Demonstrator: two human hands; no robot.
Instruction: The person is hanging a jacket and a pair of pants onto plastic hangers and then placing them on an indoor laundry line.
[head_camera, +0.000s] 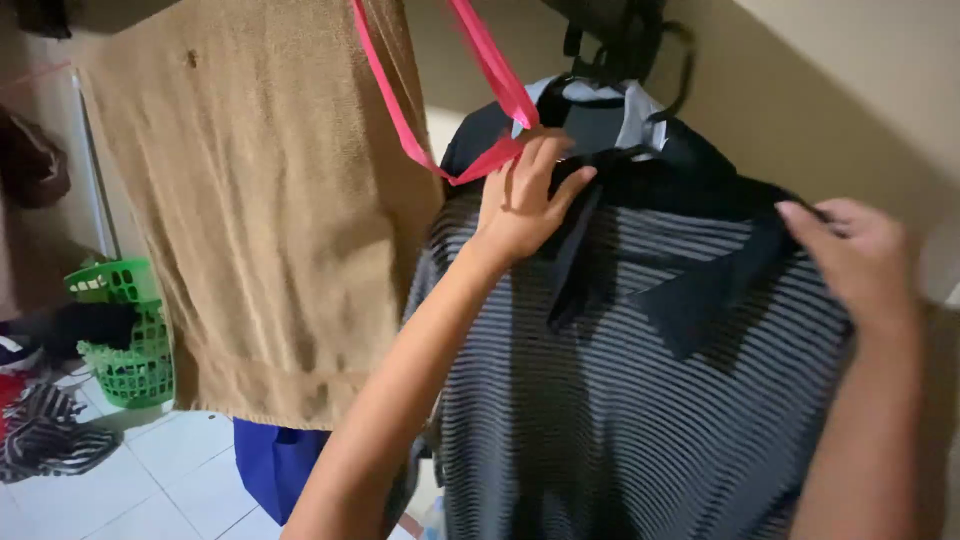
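Striped polo shirt (640, 400), grey with thin dark bands and a dark collar (700, 290), hangs in front of a pale wall (850, 80) at the right half of the view, its shoulders draped over a black hanger (625, 65) whose hook rises above the neckline. A lighter grey-blue garment (640, 115) shows at the neck behind the dark collar, on the same cluster of hangers.

The left hand (520, 200) is raised to the left side of the collar, fingers (545, 160) spread and loosely curled, the fingertips touching the dark fabric at the placket; whether it pinches the cloth or only presses on it cannot be told. The right hand (860, 260) is at the shirt's right shoulder, its fingers closed over the edge of the dark collar fabric, grasping it; the picture is blurred there.

A pink strap (480, 60) loops down from above and passes just behind the left hand's fingertips. To the left hangs a tan towel (260, 200), just beside the shirt, with a blue cloth (275, 465) showing below its hem. Farther left, on the white tiled floor (170, 480), stands a green plastic basket (125, 330) with dark clothes at its rim, and a striped garment (45, 435) lies crumpled near it.
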